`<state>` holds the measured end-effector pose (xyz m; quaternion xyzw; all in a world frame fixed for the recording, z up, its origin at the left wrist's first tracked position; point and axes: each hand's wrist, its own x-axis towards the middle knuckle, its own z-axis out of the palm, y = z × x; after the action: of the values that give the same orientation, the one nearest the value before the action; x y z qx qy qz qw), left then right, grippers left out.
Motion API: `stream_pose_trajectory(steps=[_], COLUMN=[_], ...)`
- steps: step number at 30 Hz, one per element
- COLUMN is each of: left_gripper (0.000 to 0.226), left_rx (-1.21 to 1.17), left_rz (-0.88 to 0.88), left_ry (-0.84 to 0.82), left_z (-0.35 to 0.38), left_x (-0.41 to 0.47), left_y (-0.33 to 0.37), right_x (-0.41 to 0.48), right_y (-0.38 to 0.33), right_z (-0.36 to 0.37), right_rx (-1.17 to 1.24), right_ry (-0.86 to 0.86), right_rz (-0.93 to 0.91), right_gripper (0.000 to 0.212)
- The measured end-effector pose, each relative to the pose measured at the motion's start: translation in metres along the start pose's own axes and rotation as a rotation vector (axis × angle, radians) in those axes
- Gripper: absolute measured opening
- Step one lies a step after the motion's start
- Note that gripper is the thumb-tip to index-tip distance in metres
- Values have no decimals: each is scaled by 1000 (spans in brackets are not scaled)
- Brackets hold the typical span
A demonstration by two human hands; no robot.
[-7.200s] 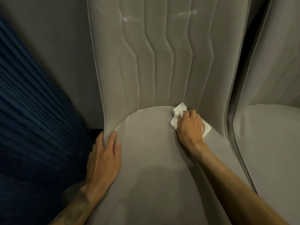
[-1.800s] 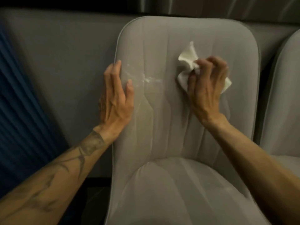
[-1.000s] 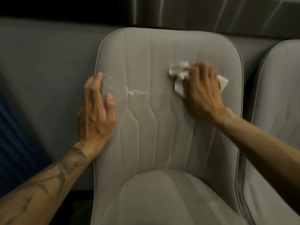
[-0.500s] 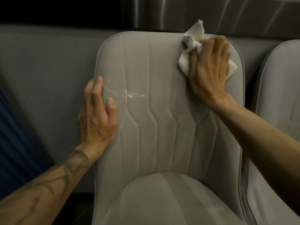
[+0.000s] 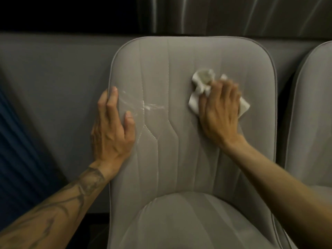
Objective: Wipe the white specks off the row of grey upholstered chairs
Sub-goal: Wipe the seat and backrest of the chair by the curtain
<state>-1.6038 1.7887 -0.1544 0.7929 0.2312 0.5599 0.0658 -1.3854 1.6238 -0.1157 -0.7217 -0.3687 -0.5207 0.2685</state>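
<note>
Since half a second earlier, the right hand and the white cloth have been brought down from the top edge of the backrest to its upper right area. The left hand has been kept at the backrest's left edge.

The cloth is pressed flat against the grey chair under the right palm, with the fingers laid out fairly straight over it. The fingertips are smeared by motion blur, so their exact lie cannot be told. A crumpled part of the cloth is seen beyond the fingertips, up and to the left, and a corner shows at the hand's right side.

The left hand is laid open along the piped left edge, fingers straight and pointing up, thumb resting on the front of the upholstery. A tattoo is seen on that forearm.

The white specks are streaked across the upper left of the backrest. They lie just beside the left thumb and index finger and well apart from the cloth, between the two hands.

A second grey chair is seen at the right border, just beside the first. A grey padded wall is seen behind both chairs and a dark blue ribbed panel at the left.
</note>
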Motion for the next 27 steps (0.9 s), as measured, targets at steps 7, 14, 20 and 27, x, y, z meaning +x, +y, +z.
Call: stream_pose_trajectory(steps=[7, 14, 20, 27], left_gripper=[61, 61, 60, 60], left_rx=[7, 0, -1, -14], left_rz=[-17, -13, -1, 4], left_ry=[-6, 0, 13, 15], left_z=[0, -1, 0, 0], left_x=[1, 0, 0, 1], left_y=[1, 1, -1, -2], right_x=[40, -79, -16, -114], right_y=[19, -4, 20, -5], right_z=[-3, -1, 3, 2], right_rx=[-29, 38, -6, 48], right_ry=[28, -157, -23, -212], right_rz=[-48, -181, -116, -163], right_gripper=[19, 29, 24, 31])
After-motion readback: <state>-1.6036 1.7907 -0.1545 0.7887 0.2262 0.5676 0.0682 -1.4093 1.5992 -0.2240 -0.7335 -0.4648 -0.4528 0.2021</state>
